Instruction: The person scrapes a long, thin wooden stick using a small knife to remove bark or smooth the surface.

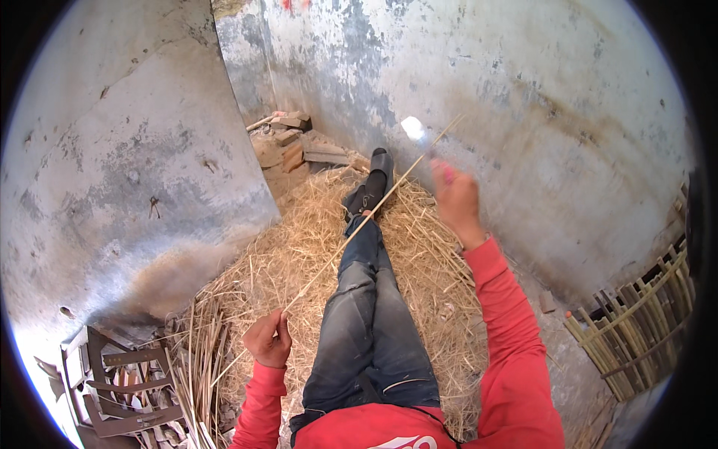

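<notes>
My left hand (pixel 268 339) is closed, pinching the lower end of a long, thin bamboo-like strip (pixel 393 190) between thumb and fingers. The pale strip slants up to the right, across my outstretched legs (pixel 366 307). Near its far end, my right hand (pixel 458 200) is a closed fist, smeared by motion. From that fist shows part of a small pink-handled tool (pixel 449 176). A narrow dark part of it reaches up to the strip; its exact kind is too blurred to tell.
Straw-like shavings (pixel 299 232) cover the floor under my legs. Long strips (pixel 200 352) lie in a pile at left, beside a dark slatted frame (pixel 134 389). A stick-built basket (pixel 636 322) stands at right. Bricks and rubble (pixel 295 146) lie by the far wall (pixel 516 97).
</notes>
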The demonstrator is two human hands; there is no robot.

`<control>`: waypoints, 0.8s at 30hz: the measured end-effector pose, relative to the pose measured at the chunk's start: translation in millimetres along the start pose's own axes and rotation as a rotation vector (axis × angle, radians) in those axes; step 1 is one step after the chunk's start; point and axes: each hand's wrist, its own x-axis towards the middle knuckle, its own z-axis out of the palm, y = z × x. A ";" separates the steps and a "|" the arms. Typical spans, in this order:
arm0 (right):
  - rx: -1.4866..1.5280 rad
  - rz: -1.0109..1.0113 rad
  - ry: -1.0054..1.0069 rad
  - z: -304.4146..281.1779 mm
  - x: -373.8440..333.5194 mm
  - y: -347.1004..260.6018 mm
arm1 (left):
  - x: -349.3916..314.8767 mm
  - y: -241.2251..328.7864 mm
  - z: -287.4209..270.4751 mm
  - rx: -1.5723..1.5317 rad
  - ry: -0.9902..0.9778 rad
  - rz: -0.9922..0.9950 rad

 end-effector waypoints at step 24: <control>0.009 -0.142 -0.101 27.6 -27.7 -4.8 | -1.6 -8.1 4.3 -0.016 0.009 -0.091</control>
